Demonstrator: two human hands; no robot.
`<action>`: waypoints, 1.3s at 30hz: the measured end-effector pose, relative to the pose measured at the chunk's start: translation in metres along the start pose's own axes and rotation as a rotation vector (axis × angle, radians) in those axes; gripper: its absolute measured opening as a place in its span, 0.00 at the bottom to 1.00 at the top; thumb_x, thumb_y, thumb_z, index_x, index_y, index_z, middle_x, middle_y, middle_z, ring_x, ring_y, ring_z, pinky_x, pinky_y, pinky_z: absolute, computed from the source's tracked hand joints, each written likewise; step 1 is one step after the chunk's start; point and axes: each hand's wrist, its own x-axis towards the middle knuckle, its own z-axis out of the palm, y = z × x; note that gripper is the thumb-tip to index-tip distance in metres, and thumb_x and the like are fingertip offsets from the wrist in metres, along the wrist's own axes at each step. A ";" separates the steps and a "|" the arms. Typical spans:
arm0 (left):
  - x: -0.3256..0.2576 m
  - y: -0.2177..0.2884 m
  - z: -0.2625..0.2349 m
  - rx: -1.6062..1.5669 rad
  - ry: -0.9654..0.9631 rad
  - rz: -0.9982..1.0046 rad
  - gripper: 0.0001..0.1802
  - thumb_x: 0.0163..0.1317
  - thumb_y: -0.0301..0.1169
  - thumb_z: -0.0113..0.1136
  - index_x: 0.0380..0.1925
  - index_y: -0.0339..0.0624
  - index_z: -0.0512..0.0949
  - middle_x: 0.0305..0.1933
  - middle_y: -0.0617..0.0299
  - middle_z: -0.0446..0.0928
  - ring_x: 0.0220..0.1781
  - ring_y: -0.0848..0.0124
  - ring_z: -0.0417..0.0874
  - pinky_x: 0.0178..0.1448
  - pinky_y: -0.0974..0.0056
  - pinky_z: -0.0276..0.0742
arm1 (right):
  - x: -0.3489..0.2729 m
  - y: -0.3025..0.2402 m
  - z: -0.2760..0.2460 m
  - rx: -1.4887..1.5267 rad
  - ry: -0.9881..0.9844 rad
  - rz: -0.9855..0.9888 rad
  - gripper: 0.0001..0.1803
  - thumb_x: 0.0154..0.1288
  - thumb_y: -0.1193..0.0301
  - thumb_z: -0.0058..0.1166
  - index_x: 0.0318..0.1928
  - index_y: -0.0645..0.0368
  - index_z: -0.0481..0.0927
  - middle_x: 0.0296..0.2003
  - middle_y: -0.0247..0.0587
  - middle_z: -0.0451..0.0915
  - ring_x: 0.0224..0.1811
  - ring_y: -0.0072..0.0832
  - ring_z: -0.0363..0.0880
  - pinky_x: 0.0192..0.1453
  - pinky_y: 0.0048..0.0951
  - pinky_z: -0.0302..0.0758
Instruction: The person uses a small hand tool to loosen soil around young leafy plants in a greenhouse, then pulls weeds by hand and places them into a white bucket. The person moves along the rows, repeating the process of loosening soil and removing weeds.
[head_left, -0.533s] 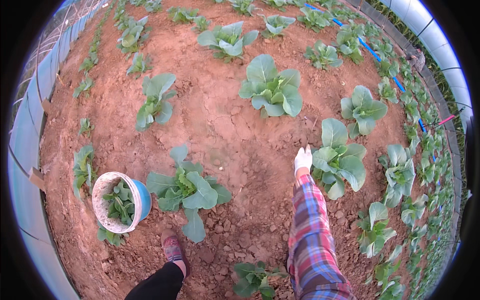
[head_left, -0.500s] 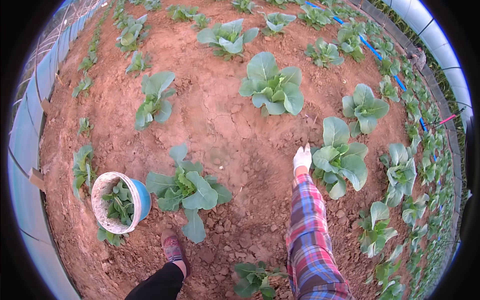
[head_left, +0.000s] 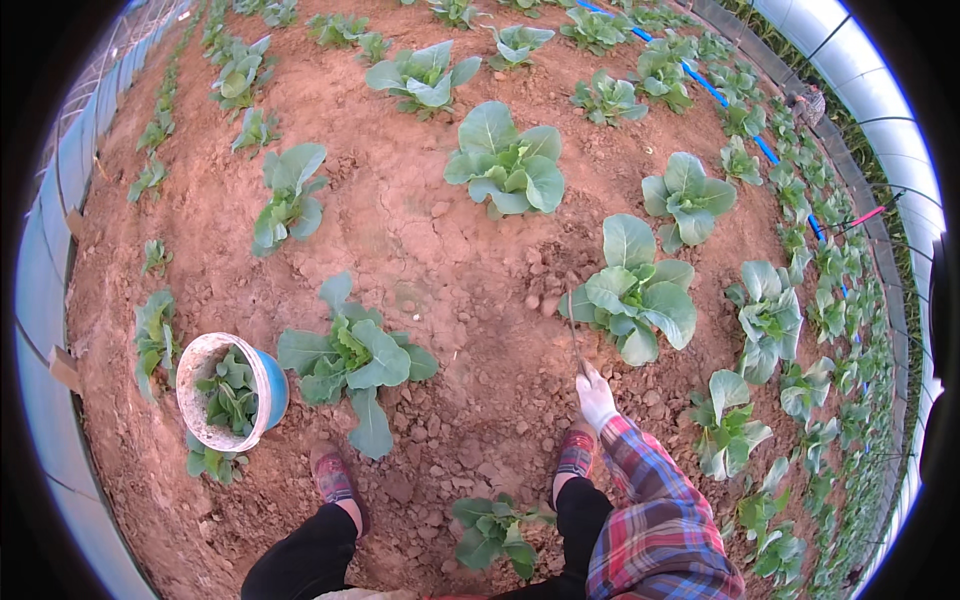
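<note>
My right hand point(head_left: 597, 396), in a white glove below a plaid sleeve, is closed around the lower end of a thin, brown, stick-like rod point(head_left: 572, 325). The rod points away from me, its far end beside the left leaves of a leafy cabbage-like plant point(head_left: 640, 295); whether it touches them I cannot tell. The hand is just in front of my right shoe point(head_left: 575, 452). My left hand is out of view. Left of my feet, a blue bucket point(head_left: 272, 390) with a dirty white inside stands tilted in view, holding picked green leaves point(head_left: 230, 395).
Similar plants grow in rows over reddish, clumpy soil point(head_left: 400, 220), one point(head_left: 355, 360) near my left shoe point(head_left: 335, 475) and another point(head_left: 497, 535) between my legs. A blue hose point(head_left: 707, 88) runs along the right. Pale plastic sheeting point(head_left: 45, 270) bounds the left; a person point(head_left: 812, 105) is far right.
My right hand has drawn back from beside the plant toward my feet, and the thin rod now shows in it. My right shoe has come into view. The whole view has shifted slightly.
</note>
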 end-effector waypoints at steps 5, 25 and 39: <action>-0.004 0.010 0.003 0.015 0.008 0.012 0.16 0.48 0.19 0.57 0.39 0.42 0.79 0.28 0.56 0.77 0.28 0.58 0.79 0.33 0.62 0.75 | -0.086 -0.015 -0.004 -0.077 -0.126 0.025 0.26 0.65 0.62 0.42 0.63 0.54 0.63 0.53 0.54 0.74 0.55 0.48 0.72 0.59 0.39 0.69; 0.026 -0.011 0.007 -0.064 -0.046 -0.241 0.18 0.47 0.20 0.56 0.41 0.43 0.80 0.27 0.60 0.74 0.26 0.65 0.76 0.32 0.67 0.72 | 0.141 -0.069 0.065 -0.077 0.200 0.266 0.26 0.67 0.63 0.39 0.65 0.51 0.59 0.42 0.63 0.76 0.43 0.54 0.77 0.49 0.45 0.73; 0.024 -0.005 0.010 -0.033 -0.007 -0.103 0.18 0.43 0.21 0.58 0.38 0.44 0.79 0.28 0.55 0.75 0.28 0.56 0.76 0.30 0.59 0.72 | -0.053 -0.072 0.024 -0.110 -0.155 0.030 0.25 0.66 0.67 0.45 0.63 0.54 0.64 0.46 0.55 0.74 0.48 0.44 0.75 0.50 0.36 0.72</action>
